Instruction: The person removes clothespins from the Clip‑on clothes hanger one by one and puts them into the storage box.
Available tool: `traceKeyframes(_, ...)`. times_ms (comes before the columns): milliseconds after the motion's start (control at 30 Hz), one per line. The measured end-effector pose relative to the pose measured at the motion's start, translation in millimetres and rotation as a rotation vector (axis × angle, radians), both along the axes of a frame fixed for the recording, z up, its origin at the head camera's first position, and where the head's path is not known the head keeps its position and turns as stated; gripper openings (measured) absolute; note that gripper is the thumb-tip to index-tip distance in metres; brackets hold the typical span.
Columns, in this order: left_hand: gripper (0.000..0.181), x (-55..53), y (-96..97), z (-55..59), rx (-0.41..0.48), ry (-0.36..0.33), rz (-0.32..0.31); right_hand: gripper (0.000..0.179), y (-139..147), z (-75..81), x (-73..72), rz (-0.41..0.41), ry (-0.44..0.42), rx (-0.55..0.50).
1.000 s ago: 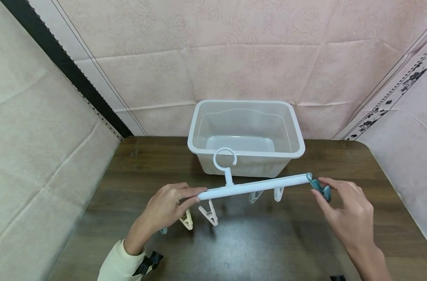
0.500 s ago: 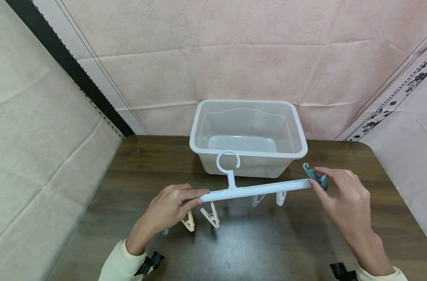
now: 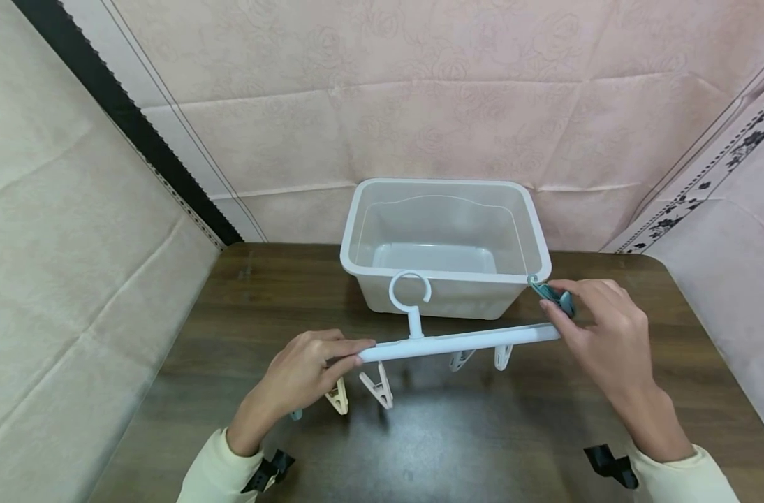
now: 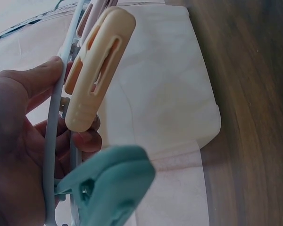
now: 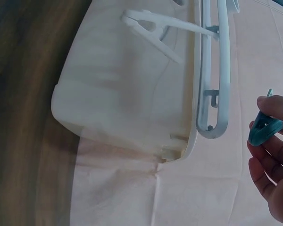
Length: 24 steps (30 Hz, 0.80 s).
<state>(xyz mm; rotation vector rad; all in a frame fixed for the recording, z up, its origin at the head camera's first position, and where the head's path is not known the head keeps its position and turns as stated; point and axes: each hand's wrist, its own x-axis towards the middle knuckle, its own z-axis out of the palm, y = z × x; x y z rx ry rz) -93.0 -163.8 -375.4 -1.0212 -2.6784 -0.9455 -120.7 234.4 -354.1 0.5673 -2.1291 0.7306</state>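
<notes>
A light blue clip hanger (image 3: pixel 464 341) with a round hook is held level-ish above the table. My left hand (image 3: pixel 300 370) grips its left end between thumb and fingers. Below that end hang a teal clothespin (image 4: pixel 115 183), a cream clothespin (image 4: pixel 99 70) and a pale pink clothespin (image 3: pixel 377 388). Two whitish clothespins (image 3: pixel 503 356) hang toward the right. My right hand (image 3: pixel 614 335) pinches another teal clothespin (image 5: pixel 263 129). In the right wrist view that clothespin is apart from the hanger's bare right end, where a small peg (image 5: pixel 212 96) shows.
Behind the hanger stands a pale grey plastic bin (image 3: pixel 470 300), with nothing visible inside. The dark wooden table (image 3: pixel 420 454) is bordered by a cloth backdrop (image 3: pixel 451 126) at the rear and sides.
The teal clothespin in my right hand has come away from the hanger's right end and moved up and left toward the bin's corner. My left hand keeps its hold, almost still.
</notes>
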Motion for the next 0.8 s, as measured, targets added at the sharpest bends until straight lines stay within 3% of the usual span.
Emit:
traceKeyframes(233,0.030,0.6,-1.2,0.2,-0.012,-0.001,0.003,0.026,-1,5.1,-16.0,0.031,-0.029,0.002)
traceKeyframes(633,0.030,2.7,-4.0,-0.4,-0.022,-0.004,0.014,0.028,-10,2.6,-43.9,0.033,-0.082,-0.044)
traceKeyframes(800,0.031,3.0,-5.1,-0.8,-0.023,0.009,0.021,0.024,-13,1.6,-56.8,0.008,-0.158,-0.091)
